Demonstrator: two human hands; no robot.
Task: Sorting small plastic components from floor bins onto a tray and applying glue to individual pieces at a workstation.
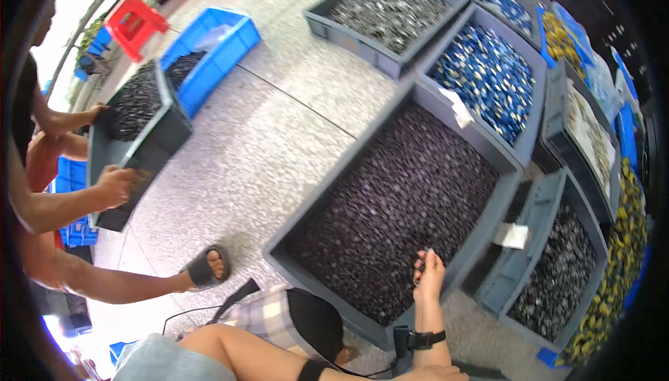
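Reaching into the big grey bin on the floor, the right hand sits at the bin's near right edge, fingers curled on a few small dark parts from the heap. The grip is narrow, pinched on those pieces. The left hand is out of view, so its grip cannot be told.

To do this well, I judge it best to take only a small pinch from the top layer near the near wall, lift straight up clear of the rim, and keep the wrist, with its black strap, from dragging over the edge and spilling pieces onto the floor.

Bins of blue and yellow parts stand at the right. At the left another person's hands grasp a grey bin beside a blue crate.
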